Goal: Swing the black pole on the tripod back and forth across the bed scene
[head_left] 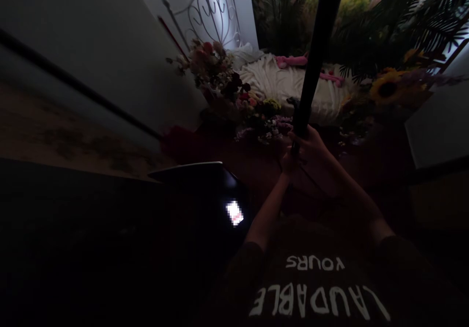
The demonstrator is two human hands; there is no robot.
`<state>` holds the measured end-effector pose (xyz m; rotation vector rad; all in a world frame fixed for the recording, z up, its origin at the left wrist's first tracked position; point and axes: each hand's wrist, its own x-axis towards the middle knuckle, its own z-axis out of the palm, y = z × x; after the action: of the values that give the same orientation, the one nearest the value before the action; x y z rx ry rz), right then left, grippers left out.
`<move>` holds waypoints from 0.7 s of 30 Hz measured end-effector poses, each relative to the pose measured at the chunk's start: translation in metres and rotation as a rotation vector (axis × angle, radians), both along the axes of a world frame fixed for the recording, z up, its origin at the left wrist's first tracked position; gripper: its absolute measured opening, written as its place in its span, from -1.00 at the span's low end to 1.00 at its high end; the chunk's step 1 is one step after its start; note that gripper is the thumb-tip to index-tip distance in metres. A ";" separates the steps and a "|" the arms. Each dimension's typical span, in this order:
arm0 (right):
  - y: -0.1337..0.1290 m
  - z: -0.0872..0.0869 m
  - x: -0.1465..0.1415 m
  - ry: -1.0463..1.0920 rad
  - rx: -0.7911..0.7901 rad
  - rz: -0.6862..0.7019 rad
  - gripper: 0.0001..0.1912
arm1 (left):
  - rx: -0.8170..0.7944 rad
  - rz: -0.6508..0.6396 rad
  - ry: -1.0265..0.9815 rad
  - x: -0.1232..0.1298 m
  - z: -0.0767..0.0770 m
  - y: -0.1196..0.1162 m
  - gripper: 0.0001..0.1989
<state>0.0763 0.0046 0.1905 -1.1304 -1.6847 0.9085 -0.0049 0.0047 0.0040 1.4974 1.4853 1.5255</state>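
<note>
Pretty dim in here, but biggest thing first: the bed (315,90) has a cream sheet bunched over it and a scrolly metal headboard (213,16) at its left end. Palm fronds (406,19) hang past its far edge. My black pole (315,53) runs from my hands up through the top of the view, crossing in front of the bed. Flowers (252,99) crowd the bed's near left corner, and a sunflower (387,89) sits just off its right end. Pink plush toy (292,61) lies by the far edge. My right hand (311,140) is closed round the pole's lower part, and my left hand (288,162) is curled shut on it just below.
</note>
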 end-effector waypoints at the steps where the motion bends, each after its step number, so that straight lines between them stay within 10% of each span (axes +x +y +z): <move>1: -0.004 -0.006 0.006 -0.021 0.021 -0.002 -0.54 | 0.003 0.003 -0.012 0.000 -0.001 0.001 -0.72; 11: -0.061 -0.099 0.030 -0.067 -0.079 -0.189 -0.69 | -0.029 -0.026 -0.042 -0.003 -0.002 0.000 -0.71; 21: -0.051 -0.098 0.035 0.064 -0.067 -0.313 -0.67 | -0.016 -0.034 -0.066 -0.003 0.000 -0.003 -0.64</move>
<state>0.1113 -0.0468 0.0925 -1.3503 -1.3856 0.7967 -0.0079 0.0017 0.0039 1.4425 1.4241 1.5251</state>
